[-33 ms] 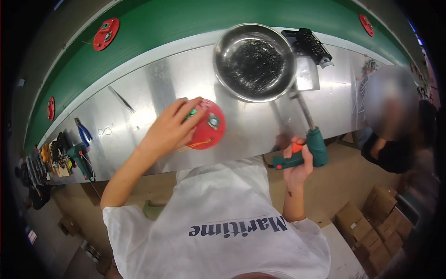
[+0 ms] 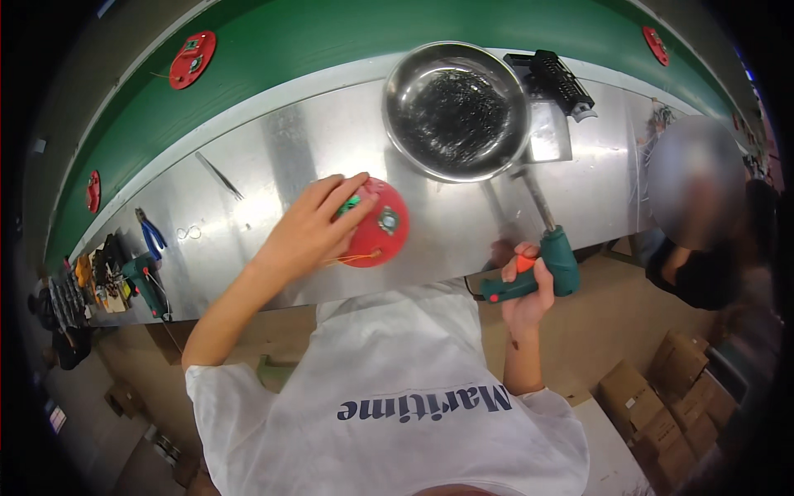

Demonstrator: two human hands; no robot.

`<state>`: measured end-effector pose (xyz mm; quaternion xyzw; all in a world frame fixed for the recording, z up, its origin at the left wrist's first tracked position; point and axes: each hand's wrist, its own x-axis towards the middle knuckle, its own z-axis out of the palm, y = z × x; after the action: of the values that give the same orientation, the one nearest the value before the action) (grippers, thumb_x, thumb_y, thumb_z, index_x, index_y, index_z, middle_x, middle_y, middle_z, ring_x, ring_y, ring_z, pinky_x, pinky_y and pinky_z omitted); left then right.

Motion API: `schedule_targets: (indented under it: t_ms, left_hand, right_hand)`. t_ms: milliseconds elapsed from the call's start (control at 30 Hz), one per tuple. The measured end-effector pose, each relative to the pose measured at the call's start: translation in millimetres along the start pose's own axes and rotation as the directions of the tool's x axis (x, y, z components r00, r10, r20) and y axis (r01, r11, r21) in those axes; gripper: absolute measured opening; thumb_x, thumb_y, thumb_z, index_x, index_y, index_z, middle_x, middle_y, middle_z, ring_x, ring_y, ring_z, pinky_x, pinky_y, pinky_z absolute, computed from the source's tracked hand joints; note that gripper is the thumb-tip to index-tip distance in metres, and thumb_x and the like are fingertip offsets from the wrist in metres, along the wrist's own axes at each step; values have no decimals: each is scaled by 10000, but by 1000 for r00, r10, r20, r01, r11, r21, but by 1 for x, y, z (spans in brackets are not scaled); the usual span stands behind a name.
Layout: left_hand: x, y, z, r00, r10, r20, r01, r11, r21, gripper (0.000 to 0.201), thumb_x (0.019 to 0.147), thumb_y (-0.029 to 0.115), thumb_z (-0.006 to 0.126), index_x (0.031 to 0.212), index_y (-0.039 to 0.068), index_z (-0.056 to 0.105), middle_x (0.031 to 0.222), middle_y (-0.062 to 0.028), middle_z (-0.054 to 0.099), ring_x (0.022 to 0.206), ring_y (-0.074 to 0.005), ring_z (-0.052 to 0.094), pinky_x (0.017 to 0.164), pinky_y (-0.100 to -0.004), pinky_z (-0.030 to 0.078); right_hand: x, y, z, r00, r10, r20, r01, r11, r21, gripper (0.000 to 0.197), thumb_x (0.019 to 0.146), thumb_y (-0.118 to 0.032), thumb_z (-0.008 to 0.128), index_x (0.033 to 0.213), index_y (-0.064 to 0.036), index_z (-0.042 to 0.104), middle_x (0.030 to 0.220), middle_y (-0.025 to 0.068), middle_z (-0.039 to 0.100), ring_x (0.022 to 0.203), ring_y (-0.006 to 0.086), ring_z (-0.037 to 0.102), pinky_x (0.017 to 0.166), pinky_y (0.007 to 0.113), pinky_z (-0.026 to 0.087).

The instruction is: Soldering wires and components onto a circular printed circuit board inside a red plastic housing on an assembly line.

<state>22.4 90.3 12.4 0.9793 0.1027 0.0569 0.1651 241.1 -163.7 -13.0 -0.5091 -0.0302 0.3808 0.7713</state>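
Red disc [image 2: 389, 244] and left hand [image 2: 310, 223] sit slightly further right than before.
Left fingers arch, parted, over the disc's left part; grip unclear. Right hand [image 2: 532, 299] wraps closed round green pistol-grip tool [image 2: 562, 263], metal shaft [image 2: 538, 201] beyond its fingers, slightly further left.

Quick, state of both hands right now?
Left hand: on the red disc; grip can't be told.
Right hand: closed, holding the green pistol-grip tool.

Red disc [image 2: 380, 234] slid slightly right, left hand [image 2: 310, 225] shifted with it, green tool [image 2: 561, 263] edged left
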Motion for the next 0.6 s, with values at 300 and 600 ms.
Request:
schedule_targets:
  t_ms: [300, 600]
  left_hand:
    - [119, 14, 15, 886, -127, -447, 112, 992, -60, 171, 755, 137, 702, 895, 53, 647, 881, -67, 601, 882, -261, 555, 736, -370, 428]
    - [143, 5, 30, 883, -125, -452, 124, 992, -32, 87, 778, 147, 697, 791, 71, 656, 795, -45, 582, 794, -239, 545, 697, -360, 420]
  right_hand:
    - [3, 15, -3, 1000, 26, -13, -24, 992, 120, 294, 877, -290, 521, 969, -11, 534, 1014, 123, 530, 567, 152, 506, 547, 285, 401]
    - [3, 16, -2, 999, 44, -23, -40, 991, 131, 293, 877, -292, 518, 970, -14, 529, 1012, 121, 529, 566, 153, 517, 548, 282, 401]
